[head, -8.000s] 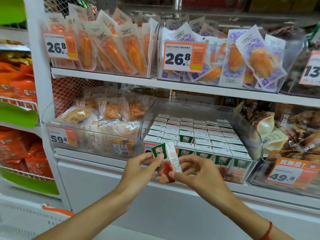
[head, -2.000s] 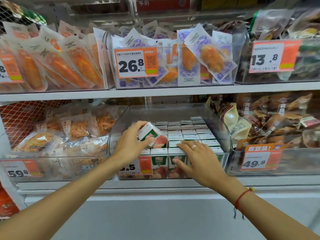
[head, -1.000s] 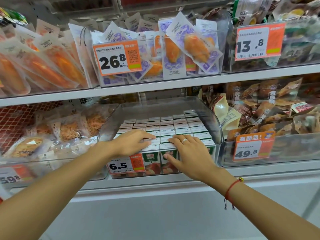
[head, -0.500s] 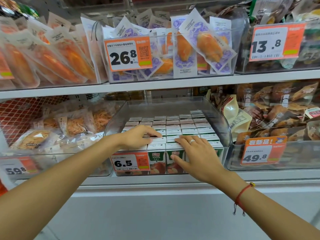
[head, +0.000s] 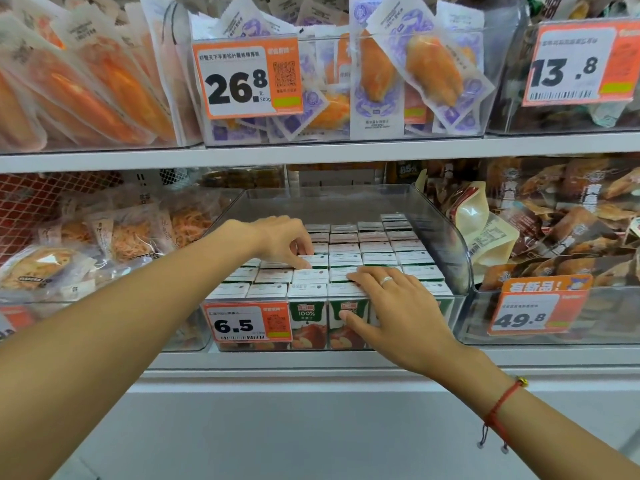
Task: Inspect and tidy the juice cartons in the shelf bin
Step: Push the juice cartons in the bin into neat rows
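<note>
Front cartons [head: 308,323] half-hidden (price tag [head: 247,322], right hand [head: 398,313]).

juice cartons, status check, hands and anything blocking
Left hand fingertips on juice cartons, open. Right hand flat over front row, open. Cartons in neat rows in clear bin. Nothing in the way.

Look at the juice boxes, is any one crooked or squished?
None looks squished. The cartons stand in even rows in the bin, tops level. The left hand and right hand lie on some, so those are partly hidden.
</note>
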